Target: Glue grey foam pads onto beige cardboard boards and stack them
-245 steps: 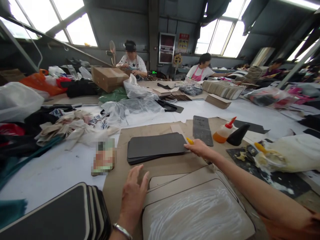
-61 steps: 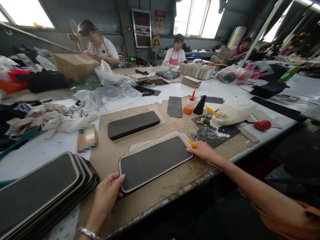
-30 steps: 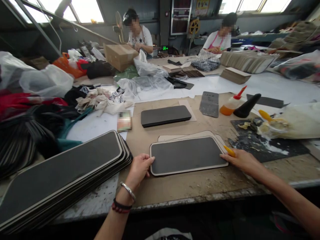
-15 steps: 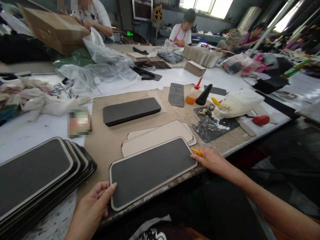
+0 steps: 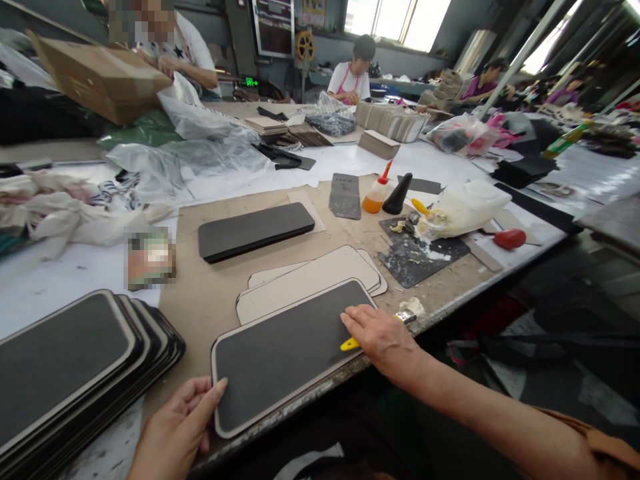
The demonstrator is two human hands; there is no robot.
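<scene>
A beige board faced with a dark grey pad (image 5: 280, 353) lies at the table's near edge. My left hand (image 5: 175, 427) rests against its near left corner, fingers stretched out. My right hand (image 5: 380, 337) lies on the panel's right end, its fingers closed round a yellow-handled brush (image 5: 350, 344) whose bristle end pokes out to the right. Behind the panel lie bare beige boards (image 5: 310, 277), and farther back a stack of dark pads (image 5: 255, 230).
A fanned pile of finished panels (image 5: 70, 373) sits at the left. A glue-smeared mat (image 5: 417, 253), an orange glue bottle (image 5: 375, 197), a black cone (image 5: 399, 195) and a white bag (image 5: 465, 208) lie at the right. Other people work at the far side.
The panel has been pulled nearer to the table edge. My right hand moved from the panel's right rim onto its top surface. My left hand stays at the left corner.
</scene>
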